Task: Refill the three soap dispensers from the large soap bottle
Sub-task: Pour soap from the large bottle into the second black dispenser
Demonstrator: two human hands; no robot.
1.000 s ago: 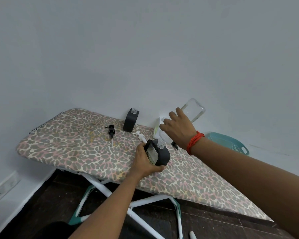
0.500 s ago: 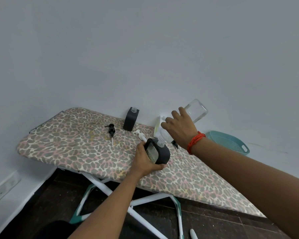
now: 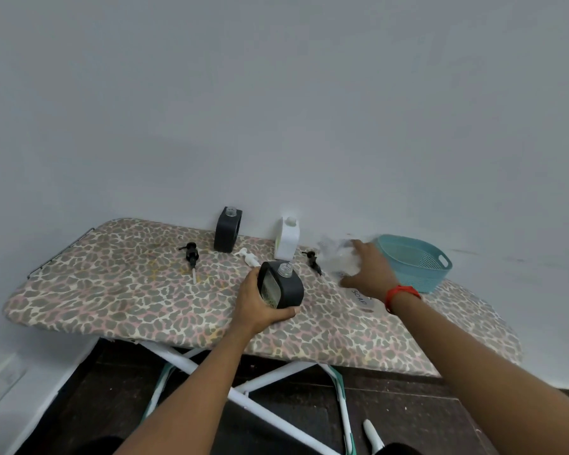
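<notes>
Blurred clear bottle point(image 3: 337, 259) under right hand point(image 3: 372, 274)

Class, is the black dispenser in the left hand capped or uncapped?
Uncapped: the dispenser shows a bare threaded neck with nothing screwed on.

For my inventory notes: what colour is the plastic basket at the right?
Teal basket, seen best in the head view.

Both forearms bare from fingers back to frame edge. R hand point(image 3: 372, 270): thin red-orange thread wristband point(image 3: 403, 292) round the wrist, just behind the hand, several strands, bunched, sitting slightly aslant. L hand point(image 3: 257, 303): wrist bare. Dark rounded shapes at bottom edge, well behind fingers, poss. trousers; can't tell.
</notes>
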